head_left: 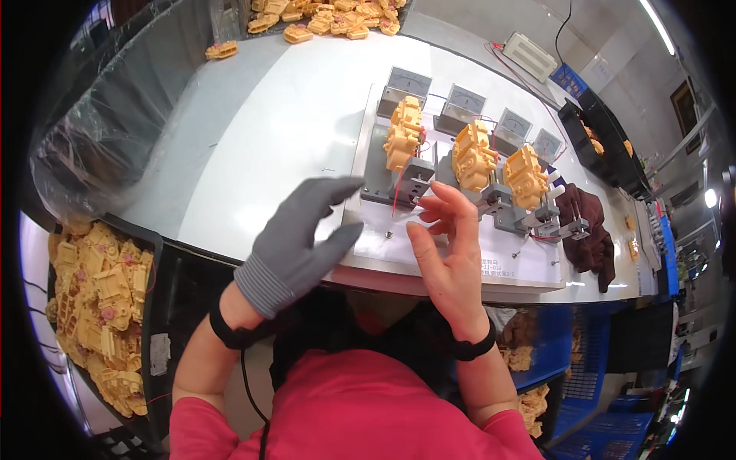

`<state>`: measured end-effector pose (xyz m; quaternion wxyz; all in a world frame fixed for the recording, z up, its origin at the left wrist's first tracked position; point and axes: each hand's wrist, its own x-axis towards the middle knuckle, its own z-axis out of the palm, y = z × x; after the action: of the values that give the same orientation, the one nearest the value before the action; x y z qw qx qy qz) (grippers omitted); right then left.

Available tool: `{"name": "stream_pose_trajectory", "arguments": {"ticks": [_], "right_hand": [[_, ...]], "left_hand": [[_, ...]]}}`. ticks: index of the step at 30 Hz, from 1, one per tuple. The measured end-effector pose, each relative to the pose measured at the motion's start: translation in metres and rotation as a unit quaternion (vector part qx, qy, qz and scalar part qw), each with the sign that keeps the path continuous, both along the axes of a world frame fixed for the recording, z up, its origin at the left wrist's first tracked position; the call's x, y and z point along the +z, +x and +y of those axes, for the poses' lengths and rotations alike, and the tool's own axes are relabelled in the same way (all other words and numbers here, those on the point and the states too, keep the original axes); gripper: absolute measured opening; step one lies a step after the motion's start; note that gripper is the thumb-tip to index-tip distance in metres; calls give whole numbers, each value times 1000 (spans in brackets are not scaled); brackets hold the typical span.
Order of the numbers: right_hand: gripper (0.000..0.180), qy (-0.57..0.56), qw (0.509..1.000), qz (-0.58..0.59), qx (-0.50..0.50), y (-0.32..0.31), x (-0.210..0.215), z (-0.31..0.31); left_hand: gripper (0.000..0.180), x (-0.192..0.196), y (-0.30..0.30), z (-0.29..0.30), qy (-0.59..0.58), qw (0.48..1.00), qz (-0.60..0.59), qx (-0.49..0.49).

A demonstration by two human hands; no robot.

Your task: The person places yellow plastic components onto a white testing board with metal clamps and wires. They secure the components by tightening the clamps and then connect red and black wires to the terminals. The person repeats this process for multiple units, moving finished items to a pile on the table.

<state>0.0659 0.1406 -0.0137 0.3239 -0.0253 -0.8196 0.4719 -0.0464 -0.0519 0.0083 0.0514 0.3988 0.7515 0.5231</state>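
My left hand (295,238), in a grey glove, hovers over the front of the white board (368,245) with thumb and fingers apart and nothing between them. To its right, my bare right hand (452,261) is raised, palm turned inward, its fingers loosely curled and apart. The fingertips are close to a grey metal clamp block (415,180); whether they touch it I cannot tell. Above that block a yellow plastic gear housing (403,134) stands in the leftmost test fixture. Two more yellow housings, a middle one (473,156) and a right one (526,176), sit in neighbouring fixtures.
Several analog panel meters, one at the left (408,81), line the back of the board. A bin of yellow housings (103,307) stands at lower left, with a pile (337,19) at the far edge. A dark brown cloth (586,230) lies right of the fixtures. Blue crates (586,368) are lower right.
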Motion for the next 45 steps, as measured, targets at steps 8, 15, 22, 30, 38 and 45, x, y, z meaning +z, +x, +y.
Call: {"name": "stream_pose_trajectory", "arguments": {"ticks": [8, 15, 22, 30, 38, 45], "right_hand": [[49, 33, 998, 53, -7, -9, 4, -4], [48, 2, 997, 78, 19, -12, 4, -1], [37, -26, 994, 77, 79, -10, 6, -1], [40, 11, 988, 144, 56, -20, -8, 11], [67, -177, 960, 206, 67, 1, 1, 9], [75, -569, 808, 5, 153, 151, -40, 43]], "left_hand": [[56, 56, -58, 37, -99, 994, -17, -47], [67, 81, -85, 78, -129, 978, -151, -69], [87, 89, -73, 115, -266, 957, -111, -25], [60, 65, -105, 127, -197, 976, 52, -83], [60, 122, -37, 57, -139, 968, 177, -109], [83, 49, 116, 98, -175, 923, -159, -303]]}}
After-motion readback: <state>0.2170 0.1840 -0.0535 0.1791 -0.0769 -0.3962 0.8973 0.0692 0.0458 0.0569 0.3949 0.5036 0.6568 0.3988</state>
